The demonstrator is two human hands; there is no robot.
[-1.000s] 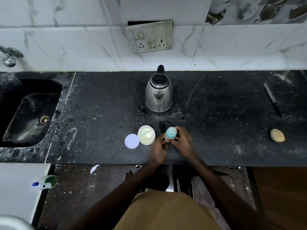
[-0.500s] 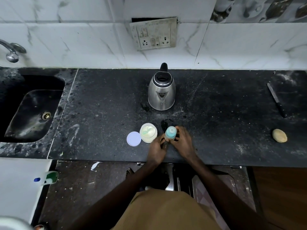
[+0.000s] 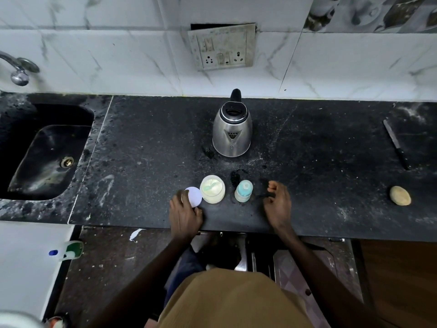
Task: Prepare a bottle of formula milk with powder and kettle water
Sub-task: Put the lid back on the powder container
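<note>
The baby bottle (image 3: 243,192) with its teal cap stands upright on the black counter (image 3: 146,147), with neither hand touching it. Just left of it is the powder jar (image 3: 212,190), open, with pale powder and a scoop inside. My left hand (image 3: 185,213) pinches the jar's round white lid (image 3: 194,197) at its edge, left of the jar. To the right of the bottle, my right hand (image 3: 278,205) hovers apart from it, fingers loosely curled and holding nothing. The steel kettle (image 3: 231,131) stands behind the bottle, lid open, handle toward the wall.
A dark sink (image 3: 47,152) with a tap (image 3: 20,72) lies at the left. A knife (image 3: 396,144) and a potato (image 3: 400,195) lie at the far right of the counter. A wall socket plate (image 3: 222,47) hangs above the kettle.
Both hands have let go of the bottle. My left hand moved left to the white lid and took hold of it; my right hand drew away to the right.
</note>
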